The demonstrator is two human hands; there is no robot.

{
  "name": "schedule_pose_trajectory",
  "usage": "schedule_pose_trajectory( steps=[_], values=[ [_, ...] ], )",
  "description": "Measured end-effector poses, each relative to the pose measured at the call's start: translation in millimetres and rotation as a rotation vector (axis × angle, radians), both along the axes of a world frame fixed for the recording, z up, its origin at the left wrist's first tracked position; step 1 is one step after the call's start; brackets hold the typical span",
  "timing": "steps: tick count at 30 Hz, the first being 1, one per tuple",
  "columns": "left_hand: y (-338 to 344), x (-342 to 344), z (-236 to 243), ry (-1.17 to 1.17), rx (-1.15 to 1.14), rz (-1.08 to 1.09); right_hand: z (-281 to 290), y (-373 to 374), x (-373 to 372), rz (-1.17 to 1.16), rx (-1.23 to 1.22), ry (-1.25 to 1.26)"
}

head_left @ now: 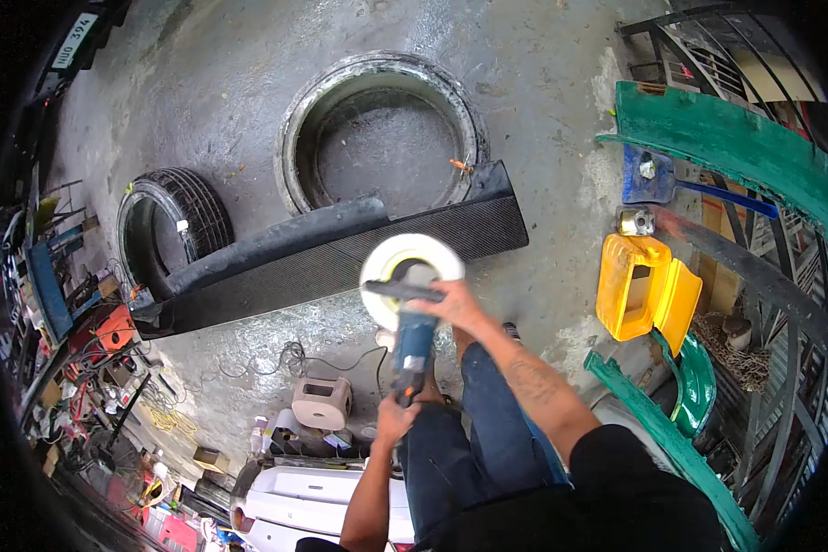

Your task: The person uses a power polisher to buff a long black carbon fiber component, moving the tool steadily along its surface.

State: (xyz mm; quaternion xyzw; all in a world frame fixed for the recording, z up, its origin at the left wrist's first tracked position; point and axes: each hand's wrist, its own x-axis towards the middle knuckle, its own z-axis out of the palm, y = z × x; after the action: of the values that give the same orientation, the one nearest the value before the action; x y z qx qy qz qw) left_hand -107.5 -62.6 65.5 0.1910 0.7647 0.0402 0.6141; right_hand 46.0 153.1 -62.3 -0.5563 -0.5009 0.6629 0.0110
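so both hands are wrapped round the polisher, right hand up front by the crosswise handle, left hand back at the tail end. the long black panel lies straight ahead of them, long axis slanting from near left to far right, propped over the left tire and the near edge of the big tire. right hand's closer. white pad overlaps the panel's near long edge, can't tell if they're touching.
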Motion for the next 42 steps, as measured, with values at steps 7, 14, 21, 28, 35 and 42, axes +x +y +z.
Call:
schedule_pose_trajectory(
  steps=[7,14,21,28,35,42],
  values=[
    [-52.9,-49.2,12.6,0.103,-0.194,0.176,31.7,-16.7,-87.8,0.078,0.006,0.267],
    [6.5,31.1,-10.2,0.045,0.063,0.035,18.1,14.7,23.7,-0.092,0.230,0.073],
    [80.2,89.0,-46.4,-0.101,0.187,-0.207,43.9,87.7,126.3,-0.132,0.178,-0.196],
    [96.9,109.3,-68.0,-0.198,0.157,-0.147,35.4,116.1,142.2,-0.144,0.212,-0.221],
    [104.5,106.7,-63.6,-0.173,0.059,-0.199,46.2,124.1,137.9,-0.138,0.152,-0.238],
    [59.1,65.1,-29.7,-0.096,0.198,-0.098,36.1,78.6,81.8,-0.090,0.147,-0.080]
  ],
)
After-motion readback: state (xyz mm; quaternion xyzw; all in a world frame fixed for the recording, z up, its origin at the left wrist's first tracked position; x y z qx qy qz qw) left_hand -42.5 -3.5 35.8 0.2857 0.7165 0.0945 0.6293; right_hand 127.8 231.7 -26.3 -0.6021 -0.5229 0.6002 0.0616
